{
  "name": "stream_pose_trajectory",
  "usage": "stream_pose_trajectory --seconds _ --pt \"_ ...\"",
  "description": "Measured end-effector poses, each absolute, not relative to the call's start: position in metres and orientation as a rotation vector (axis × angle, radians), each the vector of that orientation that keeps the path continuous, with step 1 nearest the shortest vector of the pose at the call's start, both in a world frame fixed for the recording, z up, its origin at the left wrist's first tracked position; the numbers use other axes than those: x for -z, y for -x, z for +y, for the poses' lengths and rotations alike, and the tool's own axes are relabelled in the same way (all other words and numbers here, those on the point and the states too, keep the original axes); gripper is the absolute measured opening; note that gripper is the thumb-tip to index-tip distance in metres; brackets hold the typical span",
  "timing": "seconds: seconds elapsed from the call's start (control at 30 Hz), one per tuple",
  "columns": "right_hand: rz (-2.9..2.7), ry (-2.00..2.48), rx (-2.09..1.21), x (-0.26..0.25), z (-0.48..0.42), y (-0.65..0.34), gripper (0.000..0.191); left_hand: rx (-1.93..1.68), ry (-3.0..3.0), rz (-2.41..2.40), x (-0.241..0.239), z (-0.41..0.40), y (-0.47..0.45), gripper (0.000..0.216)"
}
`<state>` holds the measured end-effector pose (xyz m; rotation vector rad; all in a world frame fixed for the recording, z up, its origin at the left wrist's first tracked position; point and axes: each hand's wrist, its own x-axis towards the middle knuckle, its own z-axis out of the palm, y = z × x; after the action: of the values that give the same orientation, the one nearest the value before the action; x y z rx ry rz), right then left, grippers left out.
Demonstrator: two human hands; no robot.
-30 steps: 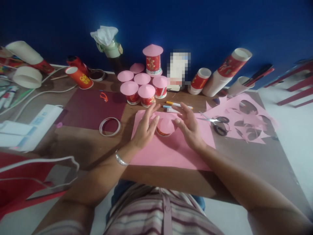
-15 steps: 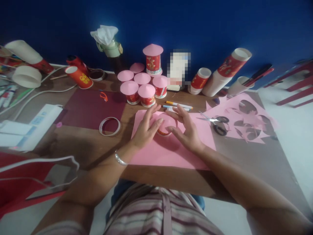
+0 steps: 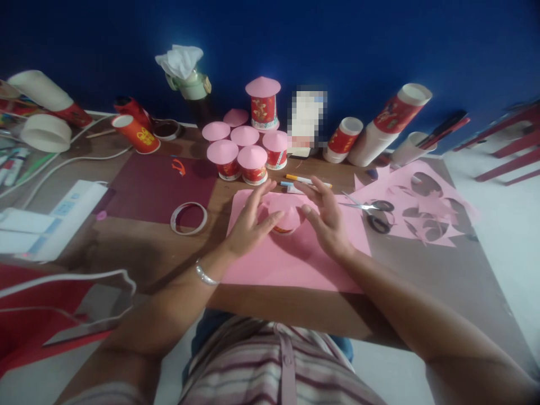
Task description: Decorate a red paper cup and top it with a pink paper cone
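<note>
A pink paper cone (image 3: 289,217) tops a short red-patterned paper cup (image 3: 285,229), which stands on a pink paper sheet (image 3: 261,267). My left hand (image 3: 252,224) is at the cone's left side, fingers stretched; its thumb reaches to the cone's surface, and I cannot tell whether it presses there. To the right, my right hand (image 3: 325,220) has its fingers spread, with the thumb close to the cone's edge. Neither hand is wrapped round anything. Part of the cone's left side is hidden by my left thumb.
Several red cups with pink cone tops (image 3: 252,157) stand behind my hands, near markers (image 3: 310,181). Scissors (image 3: 369,207) and cut pink scraps (image 3: 422,205) lie right. A paper ring (image 3: 188,218) lies left. Stacked paper cups (image 3: 392,124) stand back right.
My right hand has drawn slightly away to the right, its thumb coming off the cone. The left hand has hardly moved, and the cone and cup remain in place.
</note>
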<state>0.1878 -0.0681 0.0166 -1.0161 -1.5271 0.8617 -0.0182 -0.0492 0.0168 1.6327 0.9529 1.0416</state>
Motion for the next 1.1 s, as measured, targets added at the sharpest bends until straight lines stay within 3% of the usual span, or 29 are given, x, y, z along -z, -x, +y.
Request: stream_pose_trajectory --seconds 0.23,0.47,0.67,0.9,1.1 --pt "-1.322 1.030 -1.118 -0.012 -0.063 -0.186 0.056 -1.028 -1.617 0.951 -0.015 -0.048 0.019 0.068" --pt "-1.251 1.018 -1.135 -0.017 -0.062 -0.185 0.049 -1.008 -1.577 0.966 -0.023 -0.049 0.019 0.061" --pt "-1.455 0.967 -1.036 -0.014 -0.060 -0.190 0.065 -0.973 -1.546 0.889 -0.024 -0.048 0.022 0.071" --pt "-1.713 0.897 -0.889 -0.018 -0.061 -0.193 0.087 -0.827 -1.636 0.921 -0.017 -0.048 0.028 0.105" --pt "-1.764 0.948 -0.881 -0.021 -0.062 -0.193 0.093 -0.805 -1.850 1.026 -0.010 -0.044 0.027 0.098"
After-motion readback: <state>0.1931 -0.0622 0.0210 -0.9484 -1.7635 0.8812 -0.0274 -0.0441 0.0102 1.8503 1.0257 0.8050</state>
